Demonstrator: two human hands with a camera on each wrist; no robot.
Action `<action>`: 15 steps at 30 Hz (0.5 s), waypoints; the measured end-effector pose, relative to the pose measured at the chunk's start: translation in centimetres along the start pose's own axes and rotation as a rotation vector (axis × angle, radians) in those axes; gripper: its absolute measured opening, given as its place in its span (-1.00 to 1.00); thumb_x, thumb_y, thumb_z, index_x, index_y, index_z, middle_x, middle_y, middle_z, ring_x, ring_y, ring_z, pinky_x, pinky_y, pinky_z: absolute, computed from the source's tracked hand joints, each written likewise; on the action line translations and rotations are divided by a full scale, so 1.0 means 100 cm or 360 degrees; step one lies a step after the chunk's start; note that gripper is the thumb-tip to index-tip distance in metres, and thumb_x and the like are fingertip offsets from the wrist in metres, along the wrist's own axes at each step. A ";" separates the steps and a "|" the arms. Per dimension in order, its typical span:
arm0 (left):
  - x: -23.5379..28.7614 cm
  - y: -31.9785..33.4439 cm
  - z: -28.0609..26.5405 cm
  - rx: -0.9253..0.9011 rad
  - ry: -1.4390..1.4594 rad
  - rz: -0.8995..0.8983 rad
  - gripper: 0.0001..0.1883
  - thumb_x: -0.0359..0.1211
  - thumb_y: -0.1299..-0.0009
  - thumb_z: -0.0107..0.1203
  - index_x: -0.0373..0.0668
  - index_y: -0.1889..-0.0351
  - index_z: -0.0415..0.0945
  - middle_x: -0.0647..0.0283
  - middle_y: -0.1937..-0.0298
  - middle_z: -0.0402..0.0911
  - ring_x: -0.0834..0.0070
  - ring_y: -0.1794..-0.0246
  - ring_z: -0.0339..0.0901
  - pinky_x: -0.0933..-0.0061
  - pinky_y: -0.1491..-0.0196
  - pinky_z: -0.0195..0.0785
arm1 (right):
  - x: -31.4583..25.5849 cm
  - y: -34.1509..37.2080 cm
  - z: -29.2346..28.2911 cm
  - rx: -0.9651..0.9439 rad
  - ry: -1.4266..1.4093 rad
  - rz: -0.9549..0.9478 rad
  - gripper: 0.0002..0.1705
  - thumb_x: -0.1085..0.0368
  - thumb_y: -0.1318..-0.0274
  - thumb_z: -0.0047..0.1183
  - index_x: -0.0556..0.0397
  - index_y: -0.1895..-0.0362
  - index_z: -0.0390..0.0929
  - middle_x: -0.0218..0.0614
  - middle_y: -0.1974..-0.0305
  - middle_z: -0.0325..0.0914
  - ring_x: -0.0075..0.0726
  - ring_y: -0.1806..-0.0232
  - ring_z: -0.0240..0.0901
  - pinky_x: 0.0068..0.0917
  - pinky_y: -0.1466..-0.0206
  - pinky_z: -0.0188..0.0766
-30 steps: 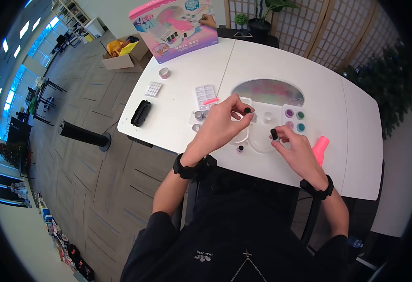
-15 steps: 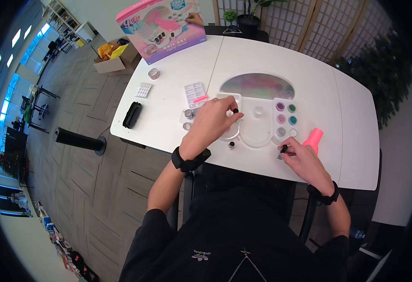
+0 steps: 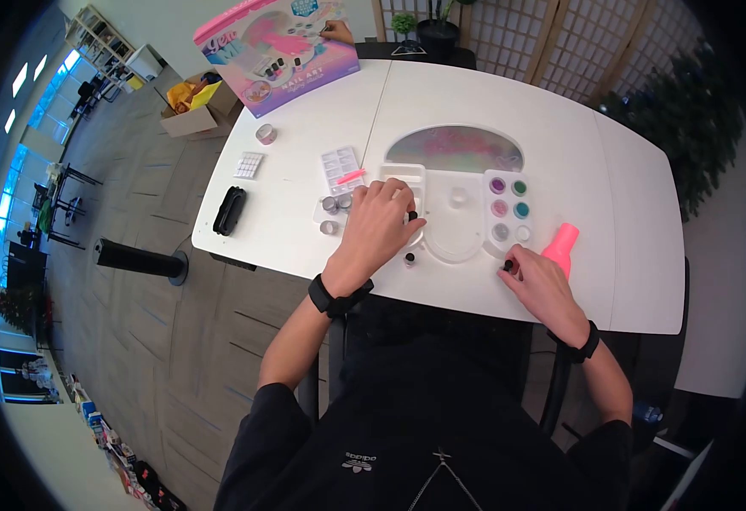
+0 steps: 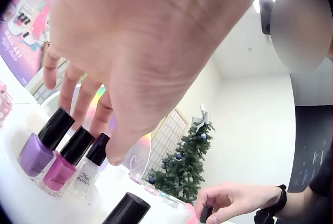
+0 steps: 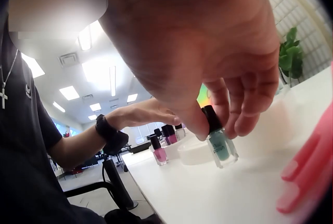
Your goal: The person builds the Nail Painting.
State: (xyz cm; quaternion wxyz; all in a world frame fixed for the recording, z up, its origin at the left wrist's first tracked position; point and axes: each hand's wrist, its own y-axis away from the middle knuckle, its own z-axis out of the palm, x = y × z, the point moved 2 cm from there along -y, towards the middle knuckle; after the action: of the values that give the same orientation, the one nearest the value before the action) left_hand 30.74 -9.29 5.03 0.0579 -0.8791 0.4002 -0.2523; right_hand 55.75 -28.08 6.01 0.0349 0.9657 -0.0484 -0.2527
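My left hand is over the left part of the white nail-art station. Its thumb and index finger pinch the black cap of a clear nail polish bottle. That bottle stands in line with a magenta polish bottle and a purple polish bottle. At the table's right front, my right hand pinches the black cap of a teal nail polish bottle, held low at the tabletop. A pink polish bottle stands between the hands, nearer the front edge.
A pink plastic hand lies right of my right hand. Glitter pots fill the station's right side, and a mirror rises behind. Small jars, a white compartment tray and a black case are at left.
My left hand has come down with its bottle over the station's left part. The right hand has carried the teal bottle rightward and down to the tabletop by the pink plastic hand.
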 end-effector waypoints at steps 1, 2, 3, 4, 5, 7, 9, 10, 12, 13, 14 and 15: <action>0.000 0.001 0.001 0.0026 -0.0030 0.0025 -0.70 -0.22 -0.36 0.51 -0.18 0.15 0.66 0.22 -0.04 0.66 0.14 -0.12 0.59 0.07 -0.25 0.32 | 0.002 0.001 0.002 0.0013 -0.0003 0.0008 -0.70 0.24 -0.40 0.29 0.19 0.11 0.49 -0.03 0.21 0.72 0.15 0.19 0.71 0.00 0.14 0.58; 0.000 0.002 0.001 0.0030 -0.0038 0.0026 -0.69 -0.22 -0.36 0.51 -0.19 0.15 0.66 0.23 -0.04 0.67 0.14 -0.13 0.59 0.07 -0.26 0.32 | 0.002 0.001 0.004 0.0027 -0.0008 0.0014 -0.70 0.24 -0.40 0.29 0.20 0.11 0.48 -0.02 0.21 0.73 0.17 0.20 0.72 0.01 0.15 0.58; 0.001 0.003 0.001 0.0035 -0.0047 0.0027 -0.69 -0.22 -0.36 0.51 -0.19 0.14 0.66 0.23 -0.03 0.67 0.15 -0.14 0.59 0.07 -0.26 0.32 | 0.003 0.001 0.006 0.0042 -0.0015 0.0019 -0.70 0.24 -0.41 0.29 0.20 0.11 0.48 -0.02 0.21 0.74 0.19 0.20 0.72 0.01 0.17 0.58; 0.001 0.003 0.000 0.0039 -0.0059 0.0026 -0.68 -0.23 -0.35 0.51 -0.20 0.14 0.65 0.24 -0.03 0.67 0.15 -0.14 0.58 0.07 -0.27 0.32 | 0.003 0.002 0.006 0.0049 0.0012 0.0015 -0.69 0.24 -0.41 0.29 0.20 0.10 0.48 -0.02 0.22 0.74 0.19 0.22 0.72 0.02 0.18 0.59; 0.001 0.004 0.000 0.0041 -0.0066 0.0033 -0.68 -0.22 -0.35 0.51 -0.19 0.13 0.65 0.24 -0.03 0.67 0.15 -0.14 0.58 0.07 -0.27 0.32 | 0.004 0.002 0.007 0.0055 0.0038 0.0009 -0.69 0.23 -0.42 0.29 0.21 0.10 0.48 -0.02 0.24 0.74 0.20 0.23 0.72 0.03 0.18 0.59; 0.001 0.005 0.001 0.0045 -0.0080 0.0047 -0.67 -0.22 -0.34 0.52 -0.18 0.11 0.65 0.24 -0.03 0.66 0.14 -0.14 0.58 0.06 -0.27 0.32 | 0.002 0.003 0.007 0.0054 0.0087 -0.0009 -0.67 0.22 -0.42 0.30 0.21 0.09 0.48 -0.01 0.26 0.74 0.20 0.26 0.72 0.03 0.20 0.59; 0.000 0.006 -0.001 0.0025 -0.0061 0.0040 -0.65 -0.21 -0.33 0.52 -0.17 0.07 0.66 0.23 -0.05 0.67 0.14 -0.15 0.58 0.06 -0.27 0.32 | 0.001 0.003 0.004 0.0039 0.0138 -0.0022 -0.65 0.20 -0.42 0.30 0.22 0.09 0.48 -0.02 0.29 0.73 0.19 0.28 0.71 0.02 0.22 0.59; 0.000 0.006 -0.001 0.0013 -0.0049 0.0041 -0.64 -0.21 -0.33 0.52 -0.16 0.06 0.66 0.23 -0.06 0.67 0.13 -0.15 0.58 0.06 -0.28 0.33 | 0.002 0.003 0.005 0.0052 0.0133 -0.0043 -0.65 0.18 -0.42 0.31 0.21 0.08 0.49 -0.03 0.32 0.72 0.18 0.30 0.71 0.02 0.23 0.58; 0.001 0.007 -0.001 0.0024 -0.0030 0.0047 -0.61 -0.19 -0.33 0.53 -0.15 0.01 0.67 0.22 -0.09 0.68 0.12 -0.18 0.58 0.05 -0.30 0.33 | 0.005 0.004 0.008 0.0073 0.0120 -0.0092 -0.63 0.16 -0.41 0.33 0.21 0.06 0.51 -0.06 0.38 0.71 0.15 0.33 0.71 0.01 0.25 0.58; 0.001 0.007 -0.001 0.0032 -0.0025 0.0046 -0.60 -0.19 -0.33 0.53 -0.14 -0.01 0.67 0.21 -0.11 0.68 0.11 -0.19 0.58 0.04 -0.32 0.33 | 0.004 0.004 0.008 0.0057 0.0123 -0.0054 -0.62 0.14 -0.42 0.33 0.20 0.04 0.52 -0.09 0.41 0.70 0.14 0.35 0.70 -0.02 0.26 0.57; 0.001 0.007 -0.002 0.0030 -0.0002 0.0056 -0.61 -0.19 -0.35 0.52 -0.15 -0.03 0.67 0.19 -0.12 0.68 0.09 -0.21 0.58 0.04 -0.32 0.34 | 0.003 0.004 0.006 0.0041 0.0125 -0.0020 -0.61 0.12 -0.42 0.33 0.20 0.02 0.53 -0.11 0.44 0.69 0.12 0.37 0.70 -0.04 0.27 0.57; 0.001 0.008 -0.003 0.0029 0.0019 0.0065 -0.61 -0.19 -0.37 0.50 -0.16 -0.05 0.68 0.17 -0.13 0.69 0.08 -0.22 0.58 0.03 -0.33 0.35 | 0.000 0.004 0.003 0.0025 0.0127 0.0012 -0.59 0.11 -0.42 0.33 0.19 -0.01 0.54 -0.13 0.46 0.69 0.10 0.39 0.70 -0.06 0.28 0.56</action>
State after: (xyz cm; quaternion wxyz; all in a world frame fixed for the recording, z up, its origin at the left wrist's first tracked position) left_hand 30.11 -9.89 5.12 0.0687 -0.8687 0.4159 -0.2600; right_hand 55.59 -28.51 5.74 0.0301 0.9750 -0.0527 -0.2135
